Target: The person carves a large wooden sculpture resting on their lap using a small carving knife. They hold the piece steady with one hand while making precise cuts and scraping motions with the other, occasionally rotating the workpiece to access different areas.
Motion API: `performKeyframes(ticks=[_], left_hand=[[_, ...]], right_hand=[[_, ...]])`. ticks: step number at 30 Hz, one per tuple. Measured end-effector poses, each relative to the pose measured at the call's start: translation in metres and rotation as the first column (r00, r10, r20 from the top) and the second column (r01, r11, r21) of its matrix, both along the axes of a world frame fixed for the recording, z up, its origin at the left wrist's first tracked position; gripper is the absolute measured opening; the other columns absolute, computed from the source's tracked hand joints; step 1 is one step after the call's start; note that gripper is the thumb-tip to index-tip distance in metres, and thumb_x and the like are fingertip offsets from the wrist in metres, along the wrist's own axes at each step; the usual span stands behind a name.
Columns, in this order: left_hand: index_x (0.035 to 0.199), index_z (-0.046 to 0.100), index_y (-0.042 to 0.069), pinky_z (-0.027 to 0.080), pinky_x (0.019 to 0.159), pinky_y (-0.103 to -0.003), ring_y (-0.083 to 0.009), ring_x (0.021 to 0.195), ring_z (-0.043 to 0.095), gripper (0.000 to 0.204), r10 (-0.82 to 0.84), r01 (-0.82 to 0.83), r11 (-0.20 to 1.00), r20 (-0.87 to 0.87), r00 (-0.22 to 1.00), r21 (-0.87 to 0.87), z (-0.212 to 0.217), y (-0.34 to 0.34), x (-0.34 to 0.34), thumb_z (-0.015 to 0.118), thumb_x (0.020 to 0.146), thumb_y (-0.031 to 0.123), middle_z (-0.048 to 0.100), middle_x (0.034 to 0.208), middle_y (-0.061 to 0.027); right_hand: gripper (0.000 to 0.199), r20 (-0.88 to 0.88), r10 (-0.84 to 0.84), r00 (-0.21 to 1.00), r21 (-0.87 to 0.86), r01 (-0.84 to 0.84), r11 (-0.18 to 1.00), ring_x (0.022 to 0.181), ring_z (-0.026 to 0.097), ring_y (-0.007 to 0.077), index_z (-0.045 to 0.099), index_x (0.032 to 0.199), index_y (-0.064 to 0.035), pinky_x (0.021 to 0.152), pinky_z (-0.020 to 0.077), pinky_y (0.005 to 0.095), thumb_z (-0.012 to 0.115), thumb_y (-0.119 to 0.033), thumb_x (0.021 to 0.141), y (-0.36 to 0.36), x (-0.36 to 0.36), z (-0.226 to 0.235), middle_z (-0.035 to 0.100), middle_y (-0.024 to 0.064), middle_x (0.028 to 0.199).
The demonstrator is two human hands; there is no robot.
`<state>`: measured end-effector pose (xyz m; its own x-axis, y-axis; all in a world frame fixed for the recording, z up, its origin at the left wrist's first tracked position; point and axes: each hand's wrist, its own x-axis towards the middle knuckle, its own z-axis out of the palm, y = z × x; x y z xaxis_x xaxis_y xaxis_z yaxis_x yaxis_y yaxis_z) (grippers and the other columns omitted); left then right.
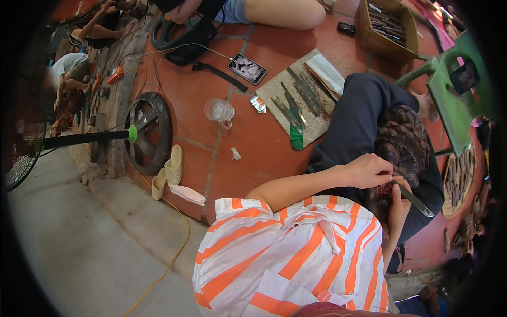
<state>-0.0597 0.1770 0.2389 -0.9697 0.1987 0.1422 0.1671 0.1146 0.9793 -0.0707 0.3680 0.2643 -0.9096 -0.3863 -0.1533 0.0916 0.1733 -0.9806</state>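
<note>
Dark carved wood piece (404, 142), resting on the lap at right — left hand (369, 170) pressed on its near edge, fingers curled, grip contents not discernible; right hand (400, 203) closed around a metal chisel (417, 202) just beside the carving — further chisels on a mat (296, 103) on the red floor (253, 153) beyond.

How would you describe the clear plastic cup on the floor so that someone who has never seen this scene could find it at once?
Start from the red tiled floor and find the grey mat of carving tools. Just to the left of that mat lies the clear plastic cup, tipped on its side. It is the only see-through thing there, unlike the dark phone above it.
</note>
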Motion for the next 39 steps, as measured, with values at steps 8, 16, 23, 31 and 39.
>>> performKeyframes(ticks=[8,16,23,31,39], left_hand=[[0.083,0.064,0.0,0.048,0.059,-0.038,-0.0323,0.065,0.064,0.022,-0.016,0.016,1.0,0.021,1.0,-0.018,-0.005,0.004,-0.001,0.06,0.085,0.021,0.064,0.07,-0.017],[0.085,0.064,0.001,0.048,0.06,-0.038,-0.0323,0.066,0.064,0.02,0.001,-0.001,1.0,-0.009,1.0,-0.003,-0.009,0.012,0.0,0.06,0.086,0.02,0.064,0.071,-0.017],[0.087,0.062,0.001,0.046,0.058,-0.035,-0.0266,0.062,0.062,0.025,-0.05,0.051,0.998,0.024,0.998,-0.03,-0.003,0.013,-0.002,0.06,0.09,0.025,0.062,0.068,-0.0151],[0.096,0.061,0.0,0.048,0.058,-0.027,-0.0123,0.064,0.061,0.026,0.022,-0.035,0.996,0.152,0.988,0.082,-0.002,-0.009,-0.019,0.06,0.094,0.026,0.063,0.071,-0.0057],[0.133,0.046,0.007,0.036,0.102,-0.046,-0.0423,0.12,0.044,0.055,0.457,-0.534,0.671,-0.28,0.844,-0.514,-0.02,-0.071,-0.07,0.064,0.086,0.026,0.046,0.127,-0.0241]], right_hand=[[0.008,-0.001,-0.033,0.999,-0.003,0.033,0.999,0.074,0.051,0.0084,0.058,0.089,0.0027,0.069,0.0407,0.0206,0.052,-0.001,0.093,0.006,-0.001,-0.008,0.057,0.0036,0.088],[0.009,0.014,-0.091,0.996,-0.046,0.091,0.995,0.074,0.052,0.0087,0.059,0.087,0.0035,0.068,0.0413,0.0212,0.052,-0.001,0.092,0.008,0.0,-0.009,0.058,0.0039,0.089],[0.01,0.03,-0.164,0.986,-0.036,0.165,0.986,0.076,0.051,0.0081,0.057,0.083,0.0012,0.068,0.0413,0.0206,0.053,-0.004,0.091,0.01,0.002,-0.007,0.058,0.0031,0.091],[0.011,0.039,-0.247,0.968,-0.123,0.25,0.96,0.074,0.052,0.0079,0.055,0.082,0.0007,0.067,0.0419,0.0202,0.054,-0.004,0.091,0.031,-0.002,-0.015,0.057,0.0041,0.093],[0.014,-0.057,-0.62,0.782,-0.286,0.583,0.761,0.077,0.059,0.009,0.063,0.099,-0.0034,0.07,0.0502,0.023,0.058,-0.016,0.095,0.122,-0.037,-0.031,0.062,0.0026,0.089]])
